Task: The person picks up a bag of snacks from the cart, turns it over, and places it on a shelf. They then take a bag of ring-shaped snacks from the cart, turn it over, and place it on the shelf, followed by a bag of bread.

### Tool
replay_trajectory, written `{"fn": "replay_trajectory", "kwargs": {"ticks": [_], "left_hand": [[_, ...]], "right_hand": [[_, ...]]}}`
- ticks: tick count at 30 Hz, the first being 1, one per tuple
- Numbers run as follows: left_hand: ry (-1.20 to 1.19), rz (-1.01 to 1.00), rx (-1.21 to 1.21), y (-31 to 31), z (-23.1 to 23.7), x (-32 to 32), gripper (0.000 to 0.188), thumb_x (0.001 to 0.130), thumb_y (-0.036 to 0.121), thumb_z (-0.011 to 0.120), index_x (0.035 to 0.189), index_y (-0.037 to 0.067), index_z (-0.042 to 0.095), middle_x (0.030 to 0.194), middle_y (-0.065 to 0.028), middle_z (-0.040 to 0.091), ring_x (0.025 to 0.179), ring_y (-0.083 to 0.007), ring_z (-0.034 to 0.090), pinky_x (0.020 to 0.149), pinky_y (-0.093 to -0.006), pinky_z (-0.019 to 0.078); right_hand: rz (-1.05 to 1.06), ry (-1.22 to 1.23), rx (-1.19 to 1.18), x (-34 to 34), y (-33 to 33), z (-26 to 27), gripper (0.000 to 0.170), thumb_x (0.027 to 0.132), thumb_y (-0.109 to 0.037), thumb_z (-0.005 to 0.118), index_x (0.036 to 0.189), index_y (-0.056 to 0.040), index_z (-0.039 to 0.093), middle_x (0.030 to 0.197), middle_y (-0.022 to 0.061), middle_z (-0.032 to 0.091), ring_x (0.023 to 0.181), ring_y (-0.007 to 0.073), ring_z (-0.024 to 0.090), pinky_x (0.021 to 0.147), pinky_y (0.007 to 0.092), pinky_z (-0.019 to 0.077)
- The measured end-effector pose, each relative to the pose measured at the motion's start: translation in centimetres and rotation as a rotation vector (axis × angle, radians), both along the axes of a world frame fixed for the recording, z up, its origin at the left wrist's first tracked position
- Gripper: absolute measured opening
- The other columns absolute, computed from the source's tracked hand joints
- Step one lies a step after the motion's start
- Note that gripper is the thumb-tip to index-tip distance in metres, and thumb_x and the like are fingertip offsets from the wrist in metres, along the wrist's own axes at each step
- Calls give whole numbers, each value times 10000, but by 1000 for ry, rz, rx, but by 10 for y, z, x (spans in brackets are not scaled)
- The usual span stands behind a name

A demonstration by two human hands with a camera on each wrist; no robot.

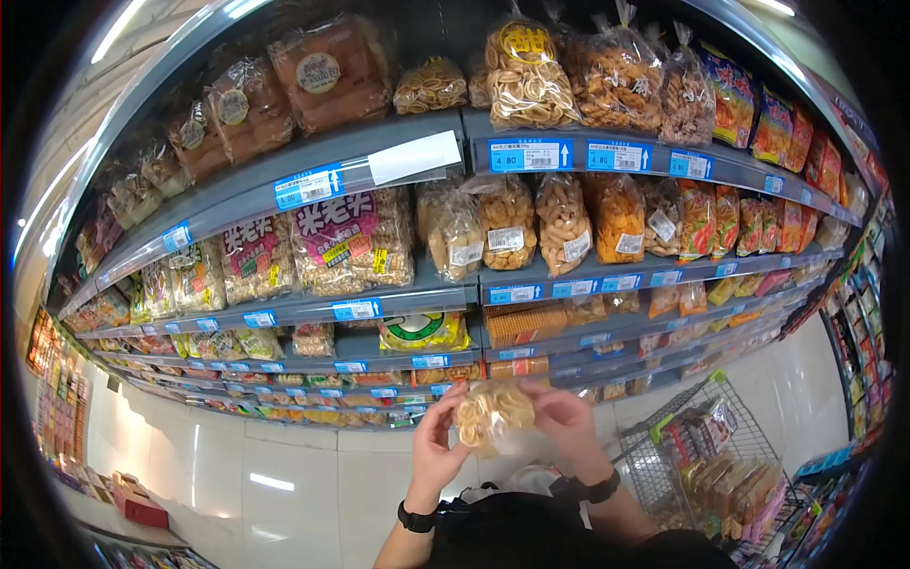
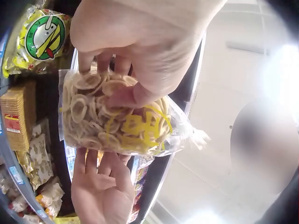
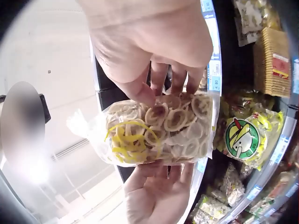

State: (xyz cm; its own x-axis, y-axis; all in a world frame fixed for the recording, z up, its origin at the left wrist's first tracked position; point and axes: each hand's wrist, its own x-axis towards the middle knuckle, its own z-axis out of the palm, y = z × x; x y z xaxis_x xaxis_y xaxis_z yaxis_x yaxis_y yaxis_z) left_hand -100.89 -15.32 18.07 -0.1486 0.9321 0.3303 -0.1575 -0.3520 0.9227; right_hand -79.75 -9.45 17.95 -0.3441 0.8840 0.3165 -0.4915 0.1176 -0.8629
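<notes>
Between both hands is a clear plastic bag of ring-shaped snacks with yellow print on its front and a gathered, tied top. My left hand grips one side of it; in the left wrist view the thumb lies across the front and the other fingers go behind. On the opposite side, my right hand holds the bag, its thumb at the edge in the right wrist view. Both hands hold it low in front of the body, away from the shelves.
Ahead, store shelves carry bagged snacks, including similar ring snacks on the top shelf and puffed-rice bags below. A shopping cart with packaged goods stands at the right. Pale floor tiles stretch to the left, with a red box there.
</notes>
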Motion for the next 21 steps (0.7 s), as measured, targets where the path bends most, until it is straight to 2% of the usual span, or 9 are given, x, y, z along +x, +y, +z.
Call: {"fn": "replay_trajectory", "kwargs": {"ticks": [4, 9, 11, 15, 17, 21], "left_hand": [[29, 7, 39, -2, 4, 4, 527, 768, -58, 726, 1251, 19, 529, 1413, -187, 502, 1394, -295, 398, 1131, -417, 352], [10, 12, 39, -1, 3, 6, 536, 771, -53, 728, 1260, 20, 520, 1412, -195, 500, 1370, -289, 429, 1126, -412, 360], [-13, 8, 39, -2, 1, 7, 541, 769, -50, 732, 1262, 22, 519, 1411, -197, 500, 1359, -288, 444, 1120, -409, 366], [21, 52, 7, -3, 3, 5, 534, 769, -29, 737, 1254, 23, 521, 1386, -196, 526, 1326, -285, 482, 1099, -397, 382], [33, 54, -22, -7, 1, 3, 523, 770, -21, 736, 1247, 23, 526, 1375, -195, 537, 1317, -284, 492, 1091, -392, 387], [117, 77, 39, -4, 3, -1, 500, 773, -18, 725, 1234, 16, 535, 1323, -183, 580, 1272, -267, 528, 1077, -376, 394]], "right_hand": [[-9, -42, -10, 2, -5, -8, 206, 872, 148, 582, 1023, 16, 626, 1339, 204, 565, 1287, 272, 516, 1078, 392, 398], [-19, -44, -40, 0, -6, 1, 176, 876, 147, 580, 985, 15, 618, 1336, 213, 565, 1296, 272, 509, 1078, 392, 397], [-17, 41, -140, -2, -8, 6, 149, 890, 136, 567, 959, 10, 606, 1351, 226, 554, 1294, 276, 511, 1075, 387, 399], [3, -55, -61, 3, -8, 3, 115, 902, 113, 562, 927, 8, 602, 1375, 243, 534, 1297, 281, 509, 1067, 374, 406], [40, -79, -81, 5, -9, -7, 126, 905, 101, 545, 856, 3, 607, 1401, 264, 505, 1309, 301, 502, 1068, 373, 402], [91, -82, -3, 5, -6, -6, 144, 896, 102, 534, 851, 20, 644, 1407, 261, 502, 1316, 315, 497, 1073, 378, 392]]}}
